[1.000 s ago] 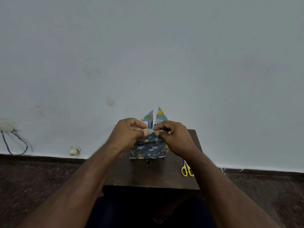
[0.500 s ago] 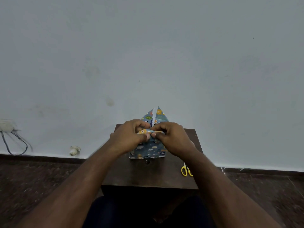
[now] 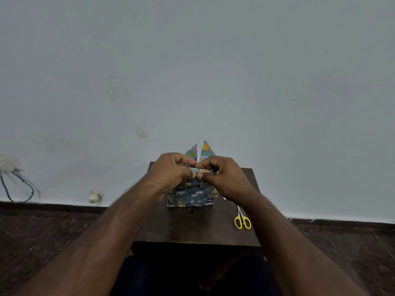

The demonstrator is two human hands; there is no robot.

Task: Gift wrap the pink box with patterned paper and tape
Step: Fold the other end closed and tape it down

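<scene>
Two hands meeting over box [image 3: 193,194] wrapped in blue patterned paper, standing on small dark table [image 3: 192,229] against pale wall [image 3: 192,60]. Left hand [image 3: 171,174] and right hand [image 3: 222,178] both curled, fingertips pinching folded paper edge at box top, thumbs nearly touching. Triangular flap [image 3: 202,149] of paper pointing up behind hands, white strip down its middle. Yellow-handled scissors [image 3: 242,220] lying on table, just right of box, partly under right forearm. Grey cable [image 3: 19,186] and small white thing [image 3: 95,196] on floor at left, by wall.
</scene>
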